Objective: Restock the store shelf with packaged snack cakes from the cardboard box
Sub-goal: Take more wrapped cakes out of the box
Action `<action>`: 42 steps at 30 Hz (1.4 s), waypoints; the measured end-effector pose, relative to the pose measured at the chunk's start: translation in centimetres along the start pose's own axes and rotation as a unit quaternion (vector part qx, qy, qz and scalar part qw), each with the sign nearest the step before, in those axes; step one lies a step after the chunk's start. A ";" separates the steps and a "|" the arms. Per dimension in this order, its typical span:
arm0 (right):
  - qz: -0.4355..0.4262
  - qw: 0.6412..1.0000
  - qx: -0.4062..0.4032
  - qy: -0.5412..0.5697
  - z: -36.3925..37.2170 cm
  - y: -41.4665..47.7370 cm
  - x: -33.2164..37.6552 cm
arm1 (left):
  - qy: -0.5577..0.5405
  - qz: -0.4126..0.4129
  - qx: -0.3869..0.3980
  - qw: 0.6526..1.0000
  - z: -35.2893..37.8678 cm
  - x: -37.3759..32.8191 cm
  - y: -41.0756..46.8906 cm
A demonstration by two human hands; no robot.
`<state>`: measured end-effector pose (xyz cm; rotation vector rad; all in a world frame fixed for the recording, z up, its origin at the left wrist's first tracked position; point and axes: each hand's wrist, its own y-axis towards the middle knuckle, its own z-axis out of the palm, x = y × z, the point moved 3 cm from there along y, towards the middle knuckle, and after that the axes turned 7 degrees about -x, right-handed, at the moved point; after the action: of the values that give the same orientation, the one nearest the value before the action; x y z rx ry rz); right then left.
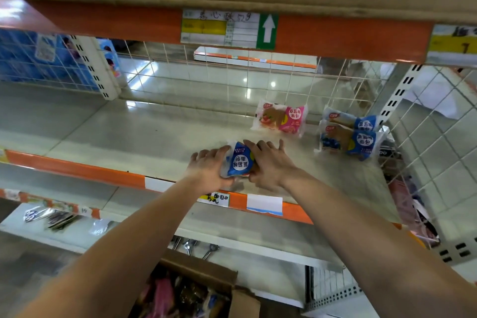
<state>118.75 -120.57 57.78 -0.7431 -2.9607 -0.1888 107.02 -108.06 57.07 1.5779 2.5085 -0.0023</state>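
Observation:
A blue snack cake pack point(238, 161) rests near the front of the white shelf point(134, 134), gripped between both hands. My left hand point(210, 168) holds its left side and my right hand point(268, 162) its right side. Farther back lies a pink snack cake pack point(280, 117). Two more blue packs point(349, 133) are stacked at the shelf's right end, against the wire side panel. The open cardboard box point(196, 289) with several packs inside stands below, between my forearms.
An orange shelf edge with a price label point(229, 29) hangs above, topped by cardboard. A wire mesh back point(232, 77) and a wire side panel point(426, 137) close the shelf. The lower shelf point(56, 217) holds a few dark packets. Metal hooks point(196, 246) hang below.

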 end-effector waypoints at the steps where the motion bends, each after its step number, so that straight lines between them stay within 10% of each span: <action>1: -0.001 1.000 -0.011 -0.021 -0.2 -0.2 -0.5 | 0.003 0.006 -0.003 1.000 -0.1 -0.4 0.3; 23: 0.191 0.956 -0.120 -0.186 -2.8 -10.1 -15.0 | -0.020 0.179 0.019 0.983 3.8 -14.7 4.6; 42: 0.304 0.950 -0.047 -0.047 -0.4 -10.3 -16.5 | -0.025 0.204 0.016 0.979 5.8 -18.0 5.2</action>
<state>128.35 -137.31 55.29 -1.6614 -2.6507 -0.2518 120.08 -122.41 54.51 2.0464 2.1137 -0.0261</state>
